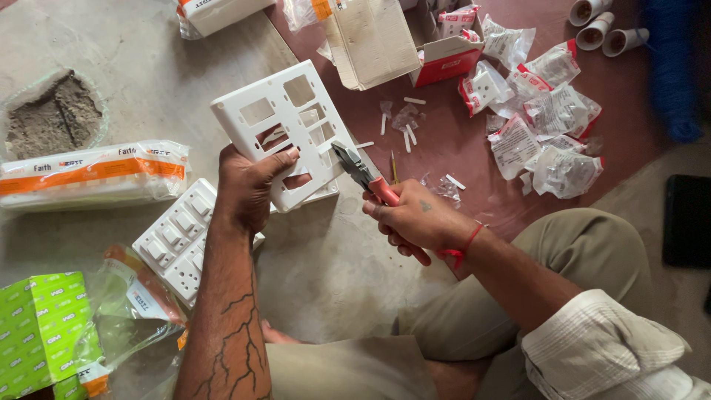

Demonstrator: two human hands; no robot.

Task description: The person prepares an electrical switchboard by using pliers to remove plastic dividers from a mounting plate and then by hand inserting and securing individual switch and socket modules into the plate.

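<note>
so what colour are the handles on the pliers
Red handles on the pliers, gripped in the right hand; seen in the head view.

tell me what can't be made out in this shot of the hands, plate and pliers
Head view only:
- Pliers: the jaw tips sit at a cutout edge of the white switch plate; what they grip is too small to tell.
- Right hand covers most of the red handles.
- Left hand hides the plate's lower edge.
- Assembled switch panel: partly behind the left forearm.
- Green box: cut off by the frame edge.
</note>
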